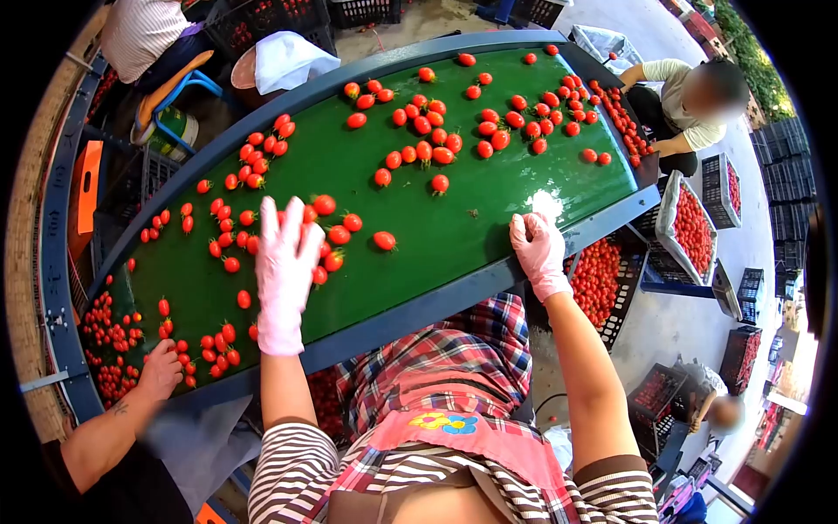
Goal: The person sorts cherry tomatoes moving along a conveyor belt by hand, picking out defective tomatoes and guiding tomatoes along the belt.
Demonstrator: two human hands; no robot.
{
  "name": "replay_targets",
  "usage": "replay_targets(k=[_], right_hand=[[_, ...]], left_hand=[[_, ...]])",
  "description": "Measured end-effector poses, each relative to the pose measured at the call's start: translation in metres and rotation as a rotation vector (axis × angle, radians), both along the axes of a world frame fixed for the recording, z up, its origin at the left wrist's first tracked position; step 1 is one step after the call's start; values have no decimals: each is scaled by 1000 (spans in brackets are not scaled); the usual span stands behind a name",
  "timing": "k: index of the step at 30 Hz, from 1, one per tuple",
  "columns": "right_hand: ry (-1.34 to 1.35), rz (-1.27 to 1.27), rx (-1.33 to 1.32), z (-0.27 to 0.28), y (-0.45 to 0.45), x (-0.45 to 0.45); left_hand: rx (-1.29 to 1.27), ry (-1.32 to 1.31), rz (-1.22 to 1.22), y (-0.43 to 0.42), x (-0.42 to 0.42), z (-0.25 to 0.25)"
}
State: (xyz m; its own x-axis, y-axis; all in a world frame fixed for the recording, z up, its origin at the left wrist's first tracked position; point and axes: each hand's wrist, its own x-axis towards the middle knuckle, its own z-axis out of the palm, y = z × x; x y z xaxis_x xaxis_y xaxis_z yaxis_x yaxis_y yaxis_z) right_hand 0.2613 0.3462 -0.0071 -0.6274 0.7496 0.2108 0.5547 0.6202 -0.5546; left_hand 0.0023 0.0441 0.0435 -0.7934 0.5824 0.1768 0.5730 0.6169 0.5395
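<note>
Fingers of the left hand (286, 271), gloved in pale pink, reach toward 12 o'clock, straight and spread apart, in the head view. That hand lies at 9 o'clock over the green belt (436, 284), with tomatoes (384, 240) close along its side toward 3 o'clock; whether it touches any of them I cannot tell. The right hand (537, 249), in a matching glove, is at 3 o'clock by the near blue rim (476, 286). Its fingers are curled inward with the thumb close to them; whether they pinch anything is hidden.

The tomatoes are small, oval and glossy, mostly bright red, a few tinged orange, some with a green stem end. They lie loose on the belt: singly and in clusters around 12 and 1 o'clock, in a looser band from 10 to 9 o'clock, and thickly gathered toward 8 o'clock at the belt's far left end. More are packed along the dark edge at 2 o'clock, next to a co-worker (698, 105) in a light shirt.

At 8 o'clock another person's bare hand (163, 371) is near the clustered fruit. Toward 3 o'clock, beyond the rim, a lined crate (670, 210) holds many red tomatoes, and a black crate (621, 301) below the belt's edge holds more.
</note>
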Motion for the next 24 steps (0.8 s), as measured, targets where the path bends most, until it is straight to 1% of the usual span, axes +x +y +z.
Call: replay_targets(k=[2,4,6,7,8,10,12,13,14,15,16,17,20,21,22,24], right_hand=[[5,-13,-21,0,1,-1],[30,-3,-1,2,3,-2],[44,-12,-8,5,6,-2],[44,-12,-6,7,8,-1],[44,-12,-4,8,8,-2],[54,-21,-2,6,2,-8],[38,-11,-9,5,-8,-16],[72,-7,8,5,-12,-20],[66,-8,24,7,-10,-20],[69,-7,24,8,-8,-20],[72,-6,24,9,-8,-21],[52,-10,23,9,-10,-23],[55,-9,20,8,-26,-33],[58,-15,20,6,-30,-36],[56,-15,16,6,-32,-37],[45,-15,-15,5,-27,-35]], left_hand=[[-185,103,115,17,-46,19],[-302,383,427,24,-94,-6],[-68,-3,464,40,-131,-18],[-204,-26,440,56,-149,-20],[-191,-11,395,71,-159,-27],[52,-247,112,101,-173,-28],[37,16,-9,117,-164,-33],[150,4,-100,132,-165,-29],[154,-3,-106,149,-163,-22],[98,-169,-53,173,-146,13],[41,-335,-1,188,-138,31],[22,-171,-70,208,-150,12],[4,-61,-184,255,-142,-26],[-152,-69,-219,272,-136,-30],[-169,-9,-256,281,-115,-24],[-293,47,-386,304,-84,-21]])
